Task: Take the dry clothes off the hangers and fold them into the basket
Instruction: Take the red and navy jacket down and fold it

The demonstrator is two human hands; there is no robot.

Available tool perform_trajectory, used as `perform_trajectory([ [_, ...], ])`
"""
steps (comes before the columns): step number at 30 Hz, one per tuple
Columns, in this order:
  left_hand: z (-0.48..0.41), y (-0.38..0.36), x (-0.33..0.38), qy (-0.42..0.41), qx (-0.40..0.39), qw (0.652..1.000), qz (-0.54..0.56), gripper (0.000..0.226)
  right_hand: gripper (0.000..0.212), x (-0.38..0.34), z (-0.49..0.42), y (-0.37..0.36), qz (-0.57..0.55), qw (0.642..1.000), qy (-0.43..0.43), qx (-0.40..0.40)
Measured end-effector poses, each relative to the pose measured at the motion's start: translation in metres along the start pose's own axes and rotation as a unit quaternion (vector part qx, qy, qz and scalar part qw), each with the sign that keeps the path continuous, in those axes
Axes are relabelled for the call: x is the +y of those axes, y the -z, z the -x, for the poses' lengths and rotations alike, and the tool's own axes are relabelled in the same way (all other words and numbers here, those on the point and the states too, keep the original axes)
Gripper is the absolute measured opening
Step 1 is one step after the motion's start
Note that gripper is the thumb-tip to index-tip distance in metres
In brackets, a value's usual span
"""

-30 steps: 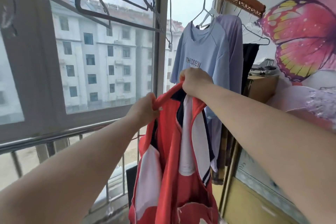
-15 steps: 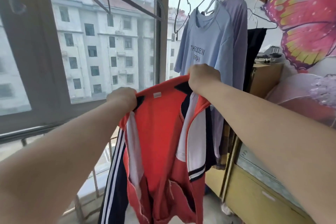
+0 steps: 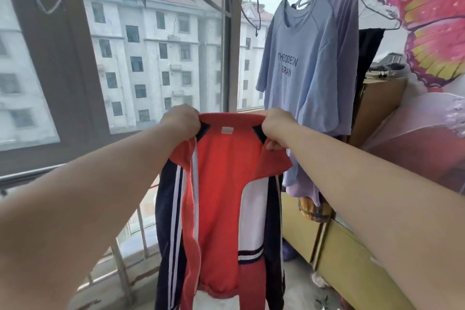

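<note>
jacket point(image 3: 221, 196) in front at centre, T-shirt point(image 3: 309, 63) hanging behind right, window point(image 3: 156, 58) left

I see the jacket point(image 3: 221, 184) as orange-red with white panels and a white zip tape. Its sleeves are navy with white stripes, its collar tips are navy, and one panel has a navy-and-white striped band. The T-shirt point(image 3: 309, 98) is pale blue with dark blue lettering. The shirt point(image 3: 346, 20) is lilac and the garment point(image 3: 368, 53) reads black. The cloth point(image 3: 312, 210) is yellow with dark checks. On my screen the butterfly point(image 3: 432, 20) is pink with yellow patches and purple edging. The cabinet point(image 3: 352, 259) is mustard yellow.
</note>
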State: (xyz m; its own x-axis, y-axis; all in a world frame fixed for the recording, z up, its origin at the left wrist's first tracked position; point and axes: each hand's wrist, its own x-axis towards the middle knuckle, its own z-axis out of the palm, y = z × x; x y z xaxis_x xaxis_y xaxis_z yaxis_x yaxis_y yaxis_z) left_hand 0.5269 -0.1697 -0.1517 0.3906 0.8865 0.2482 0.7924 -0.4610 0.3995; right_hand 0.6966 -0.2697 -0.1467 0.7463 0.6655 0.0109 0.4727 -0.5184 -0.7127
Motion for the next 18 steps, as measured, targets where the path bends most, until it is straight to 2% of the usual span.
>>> perform_trajectory([
  [2, 0.002, -0.001, 0.002, 0.016, -0.004, 1.000, -0.004, 0.027, 0.035, -0.003, 0.003, -0.003, -0.177, 0.979, -0.092, -0.036],
  [4, 0.002, 0.000, 0.005, 0.041, -0.004, 0.999, 0.014, 0.021, 0.031, -0.005, 0.004, -0.004, -0.255, 0.960, -0.101, -0.060],
  [8, 0.000, -0.002, 0.007, 0.069, -0.068, 0.983, 0.153, 0.029, 0.034, -0.004, 0.004, -0.005, -0.293, 0.951, -0.065, -0.075],
  [12, -0.001, -0.011, -0.001, 0.114, -0.084, 0.970, 0.196, 0.017, 0.031, 0.004, 0.001, -0.007, -0.252, 0.962, -0.043, -0.090],
  [14, -0.001, -0.015, 0.000, 0.100, -0.083, 0.982, 0.137, 0.018, 0.029, 0.008, 0.001, -0.007, -0.222, 0.970, -0.041, -0.096],
  [16, 0.001, -0.016, 0.002, 0.051, -0.063, 0.997, -0.001, 0.020, 0.029, 0.011, 0.000, -0.008, -0.187, 0.977, -0.036, -0.096],
  [18, 0.001, -0.020, 0.003, 0.010, -0.045, 0.995, -0.089, 0.015, 0.028, 0.014, 0.000, -0.009, -0.150, 0.983, -0.032, -0.097],
])
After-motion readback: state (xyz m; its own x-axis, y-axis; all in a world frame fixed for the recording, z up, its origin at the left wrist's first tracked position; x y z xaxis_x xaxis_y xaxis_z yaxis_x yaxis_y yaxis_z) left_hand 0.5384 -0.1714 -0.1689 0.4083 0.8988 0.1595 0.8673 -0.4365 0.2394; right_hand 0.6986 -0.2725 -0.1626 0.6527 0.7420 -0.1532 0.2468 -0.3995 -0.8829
